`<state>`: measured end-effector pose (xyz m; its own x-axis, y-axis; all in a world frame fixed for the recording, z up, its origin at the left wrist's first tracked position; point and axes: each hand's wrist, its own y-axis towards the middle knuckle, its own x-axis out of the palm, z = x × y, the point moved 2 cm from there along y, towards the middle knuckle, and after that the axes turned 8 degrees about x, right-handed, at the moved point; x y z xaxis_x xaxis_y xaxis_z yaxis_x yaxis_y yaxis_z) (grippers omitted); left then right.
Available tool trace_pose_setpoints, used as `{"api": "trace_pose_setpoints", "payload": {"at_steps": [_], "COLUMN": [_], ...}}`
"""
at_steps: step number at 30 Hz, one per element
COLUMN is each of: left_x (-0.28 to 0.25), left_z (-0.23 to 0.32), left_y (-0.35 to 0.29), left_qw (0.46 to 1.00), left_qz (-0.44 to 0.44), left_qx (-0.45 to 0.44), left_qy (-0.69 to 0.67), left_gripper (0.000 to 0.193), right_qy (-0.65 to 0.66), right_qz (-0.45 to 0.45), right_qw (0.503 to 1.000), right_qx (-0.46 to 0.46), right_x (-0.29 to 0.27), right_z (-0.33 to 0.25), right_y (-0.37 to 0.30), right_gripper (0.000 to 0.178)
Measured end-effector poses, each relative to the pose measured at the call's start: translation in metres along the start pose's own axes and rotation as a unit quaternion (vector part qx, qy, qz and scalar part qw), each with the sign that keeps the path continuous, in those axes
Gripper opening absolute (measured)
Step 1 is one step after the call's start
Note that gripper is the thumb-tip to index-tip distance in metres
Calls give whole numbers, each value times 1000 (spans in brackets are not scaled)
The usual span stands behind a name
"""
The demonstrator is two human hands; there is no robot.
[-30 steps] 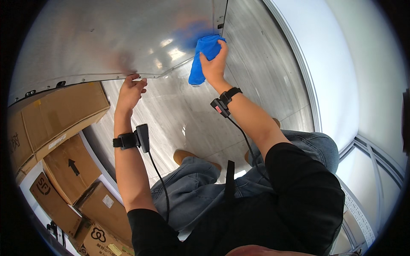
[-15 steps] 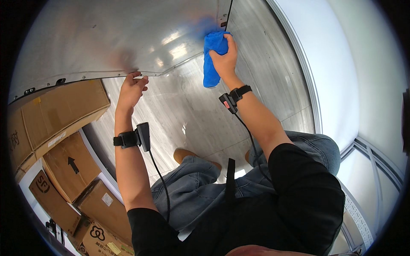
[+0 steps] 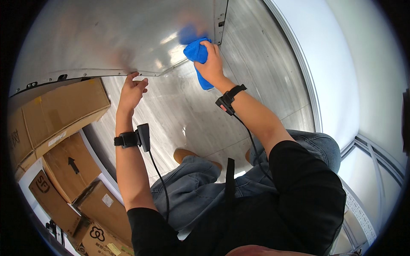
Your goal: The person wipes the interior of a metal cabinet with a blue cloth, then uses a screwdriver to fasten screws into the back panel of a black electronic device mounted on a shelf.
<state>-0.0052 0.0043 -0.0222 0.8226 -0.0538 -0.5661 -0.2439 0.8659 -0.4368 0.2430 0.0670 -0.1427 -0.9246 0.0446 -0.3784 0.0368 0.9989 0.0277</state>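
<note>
A blue cloth [image 3: 197, 51] is bunched in my right hand [image 3: 211, 65], whose fingers are closed around it. Its upper part lies against the lower edge of a shiny metal panel [image 3: 106, 34], near the panel's right corner, and a loose end hangs below my palm. The panel mirrors the cloth as a blue smear. My left hand [image 3: 133, 91] touches the panel's bottom edge farther left with a fingertip; its fingers are loosely bent and apart, with nothing between them.
Cardboard boxes [image 3: 64, 113] are stacked at the left, one just under the panel. A white wall [image 3: 341, 64] curves along the right. Grey wood-look floor [image 3: 200, 123] lies below my hands. Cables run from the black wrist straps [image 3: 128, 139] along both arms.
My right hand has moved left and slightly down along the panel edge with the blue cloth, which is now more bent. My left hand has stayed at its place.
</note>
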Motion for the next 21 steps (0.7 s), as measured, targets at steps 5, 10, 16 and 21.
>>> {"api": "trace_pose_setpoints", "payload": {"at_steps": [5, 10, 16, 21], "left_x": [1, -5, -6, -3], "left_z": [0, -21, -45, -43], "left_y": [-7, -13, -20, -21], "left_qw": [999, 999, 997, 997], "left_qz": [15, 14, 15, 16], "left_qx": [11, 5, -11, 1], "left_qy": [-26, -40, -73, -80], "left_gripper": [61, 56, 54, 57], "right_qy": [-19, -31, -3, 66], "right_qz": [15, 56, 24, 5], "right_qw": [1000, 997, 1000, 994], "right_qx": [0, -51, 1, 84], "right_x": [17, 44, 109, 143], "right_z": [-9, -15, -34, -40], "right_y": [-7, -17, -43, -59], "right_gripper": [69, 70, 64, 66]}}
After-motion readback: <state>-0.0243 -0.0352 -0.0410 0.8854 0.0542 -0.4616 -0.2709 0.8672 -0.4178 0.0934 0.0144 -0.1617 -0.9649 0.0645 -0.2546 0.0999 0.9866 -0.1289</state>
